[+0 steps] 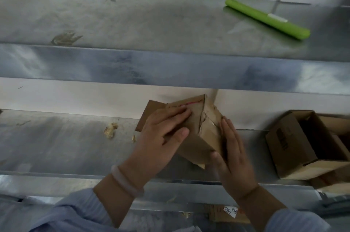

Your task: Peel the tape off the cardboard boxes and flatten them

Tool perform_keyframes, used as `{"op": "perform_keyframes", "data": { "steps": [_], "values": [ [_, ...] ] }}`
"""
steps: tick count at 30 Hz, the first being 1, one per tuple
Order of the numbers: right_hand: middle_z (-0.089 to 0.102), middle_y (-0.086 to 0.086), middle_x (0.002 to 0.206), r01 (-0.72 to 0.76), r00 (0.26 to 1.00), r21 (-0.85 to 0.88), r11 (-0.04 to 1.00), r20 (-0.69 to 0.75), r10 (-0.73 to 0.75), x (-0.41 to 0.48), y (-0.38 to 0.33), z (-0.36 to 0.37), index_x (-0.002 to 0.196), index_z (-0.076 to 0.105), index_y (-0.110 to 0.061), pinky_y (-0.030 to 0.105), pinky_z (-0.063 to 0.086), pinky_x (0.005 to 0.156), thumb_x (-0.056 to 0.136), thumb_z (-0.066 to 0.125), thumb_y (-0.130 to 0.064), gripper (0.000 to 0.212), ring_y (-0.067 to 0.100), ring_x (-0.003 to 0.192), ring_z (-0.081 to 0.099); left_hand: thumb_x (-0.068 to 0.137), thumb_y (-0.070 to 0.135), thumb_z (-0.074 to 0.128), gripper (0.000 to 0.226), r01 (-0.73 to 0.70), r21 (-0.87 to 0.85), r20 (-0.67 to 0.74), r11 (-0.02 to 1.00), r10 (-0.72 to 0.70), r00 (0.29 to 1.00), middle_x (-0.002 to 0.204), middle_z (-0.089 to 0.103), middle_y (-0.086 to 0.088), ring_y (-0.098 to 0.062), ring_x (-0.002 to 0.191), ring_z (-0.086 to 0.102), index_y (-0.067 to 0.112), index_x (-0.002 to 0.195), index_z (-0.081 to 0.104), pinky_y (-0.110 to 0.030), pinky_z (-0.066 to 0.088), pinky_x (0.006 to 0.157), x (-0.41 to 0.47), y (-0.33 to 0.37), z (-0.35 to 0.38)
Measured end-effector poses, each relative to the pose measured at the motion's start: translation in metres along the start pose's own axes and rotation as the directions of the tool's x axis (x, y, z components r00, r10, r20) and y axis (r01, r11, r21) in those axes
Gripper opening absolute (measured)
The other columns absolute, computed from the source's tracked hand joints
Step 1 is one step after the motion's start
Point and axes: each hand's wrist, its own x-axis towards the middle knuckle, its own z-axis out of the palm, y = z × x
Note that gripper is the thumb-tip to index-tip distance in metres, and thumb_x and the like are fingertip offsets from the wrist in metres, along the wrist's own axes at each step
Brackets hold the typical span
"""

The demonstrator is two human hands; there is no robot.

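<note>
A small brown cardboard box [206, 129] stands tilted on the steel worktop [56, 146], one flap sticking out at its upper left. A red mark runs along its top edge, and torn tape shows on its right face. My left hand [162, 137] lies over the box's left face with straight fingers and the thumb pressing the front. My right hand [233, 156] presses flat against the box's right side, fingers straight and pointing up.
An open cardboard box [295, 148] stands at the right, with more cardboard behind and under it. Crumpled tape scraps [110, 129] lie left of the held box. A green squeegee [267, 18] rests on the upper steel shelf. A labelled cardboard piece [229, 212] lies below the table edge.
</note>
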Motion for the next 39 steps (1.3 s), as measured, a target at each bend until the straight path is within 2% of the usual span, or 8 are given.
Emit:
{"op": "perform_keyframes", "data": {
  "steps": [6,11,13,17,21,25,31,39],
  "values": [
    [0.019,-0.008,0.158,-0.13,0.991,0.155,0.979,0.052,0.123,-0.018,0.014,-0.007,0.152,0.016,-0.037,0.008,0.023,0.11,0.093,0.034,-0.066,0.068,0.008,0.144,0.023,0.072,0.077,0.049,0.083,0.144,0.173,0.191,0.974,-0.177,0.966,0.142,0.035,0.024,-0.003,0.133,0.031,0.038,0.144,0.036,-0.039,0.035,0.111,0.022,0.014,0.002],
    [0.04,-0.012,0.145,-0.274,0.959,0.335,0.901,0.032,0.28,-0.012,0.015,-0.028,0.14,0.03,-0.056,0.035,0.039,0.11,0.085,0.041,-0.077,0.061,0.006,0.134,0.04,0.068,0.09,0.031,0.094,0.035,0.388,0.294,0.921,-0.16,0.942,0.149,0.033,0.017,-0.005,0.136,0.028,0.035,0.144,0.04,-0.04,0.027,0.114,0.033,0.026,0.021],
    [0.042,-0.014,0.142,-0.304,0.948,0.333,0.893,0.011,0.318,-0.002,0.01,-0.039,0.141,0.034,-0.051,0.032,0.04,0.107,0.081,0.049,-0.076,0.066,0.005,0.133,0.041,0.068,0.091,0.031,0.091,-0.045,0.479,0.301,0.877,-0.116,0.946,0.145,0.038,0.018,-0.008,0.132,0.035,0.037,0.14,0.043,-0.039,0.032,0.109,0.036,0.03,0.028],
    [0.041,-0.028,0.133,-0.312,0.95,0.239,0.92,0.069,0.304,0.015,-0.003,-0.065,0.132,0.044,-0.047,0.014,0.045,0.096,0.085,0.067,-0.042,0.052,-0.002,0.128,0.042,0.064,0.094,0.031,0.09,-0.136,0.552,0.313,0.823,-0.053,0.948,0.132,0.047,0.017,-0.014,0.12,0.043,0.038,0.131,0.051,-0.039,0.036,0.096,0.04,0.033,0.041],
    [0.052,-0.02,0.131,-0.481,0.876,0.341,0.808,0.223,0.428,0.014,0.002,-0.081,0.133,0.051,-0.04,0.023,0.048,0.101,0.09,0.067,-0.019,0.051,-0.005,0.12,0.052,0.066,0.093,0.031,0.087,-0.147,0.546,0.294,0.825,-0.024,0.956,0.127,0.05,0.013,-0.019,0.116,0.047,0.036,0.128,0.055,-0.04,0.04,0.091,0.036,0.023,0.05],
    [0.062,-0.017,0.119,-0.524,0.851,0.421,0.741,0.21,0.482,0.016,0.001,-0.085,0.122,0.059,-0.036,0.022,0.053,0.091,0.087,0.069,-0.007,0.047,-0.001,0.11,0.061,0.068,0.093,0.031,0.086,-0.17,0.552,0.292,0.816,0.002,0.957,0.127,0.051,0.012,-0.021,0.115,0.048,0.036,0.127,0.056,-0.041,0.041,0.09,0.035,0.022,0.055],
    [0.059,-0.022,0.105,-0.582,0.813,0.218,0.784,0.182,0.553,0.027,-0.006,-0.085,0.099,0.05,-0.05,0.019,0.057,0.069,0.08,0.069,-0.012,0.047,-0.003,0.092,0.063,0.069,0.091,0.035,0.083,-0.171,0.558,0.295,0.812,-0.001,0.956,0.129,0.052,0.012,-0.021,0.115,0.049,0.034,0.125,0.058,-0.042,0.041,0.091,0.034,0.024,0.061],
    [0.061,-0.023,0.102,-0.5,0.862,0.118,0.858,0.162,0.48,0.037,-0.013,-0.086,0.109,0.055,-0.039,0.0,0.046,0.07,0.088,0.066,-0.02,0.031,-0.017,0.086,0.057,0.072,0.089,0.032,0.081,-0.122,0.551,0.234,0.826,-0.013,0.972,0.128,0.055,0.01,-0.022,0.116,0.049,0.034,0.124,0.06,-0.045,0.042,0.092,0.034,0.012,0.057]
  ]
}}
